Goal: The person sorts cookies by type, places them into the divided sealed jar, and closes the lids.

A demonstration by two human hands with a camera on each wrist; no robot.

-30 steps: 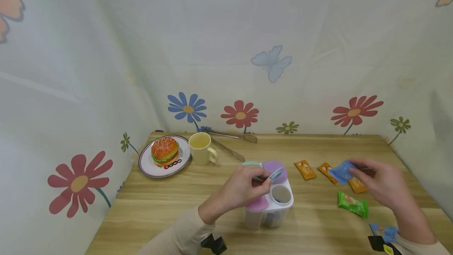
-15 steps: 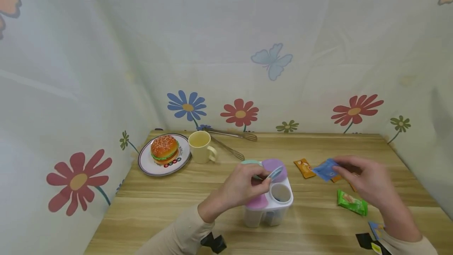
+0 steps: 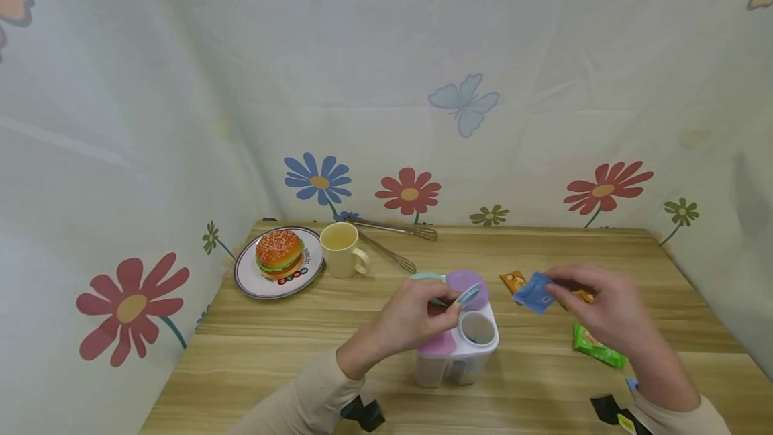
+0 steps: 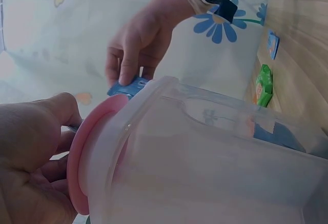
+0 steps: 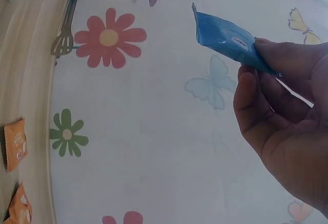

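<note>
A see-through storage box (image 3: 430, 373) with a white top stands mid-table. Purple (image 3: 461, 282), teal (image 3: 427, 276) and pink (image 3: 441, 345) lids cover three of its round openings; the front right opening (image 3: 477, 330) is uncovered. Through the wall, blue wrapping (image 4: 279, 135) shows inside. My left hand (image 3: 413, 319) pinches a pale blue lid (image 3: 470, 295), tilted up beside that opening. Between thumb and fingers, my right hand (image 3: 606, 304) holds a blue snack packet (image 5: 230, 39) by one end, in the air just right of the box.
Orange packets (image 3: 513, 280) and a green packet (image 3: 598, 348) lie right of the box; another blue packet (image 4: 273, 44) is under the right forearm. Back left are a plate (image 3: 247, 274) with a toy burger (image 3: 280, 252), a yellow mug (image 3: 341, 254) and whisks (image 3: 395, 257).
My right hand has moved left with the blue packet, from over the orange packets to nearer the box. The left hand with the pale blue lid has stayed in place.
</note>
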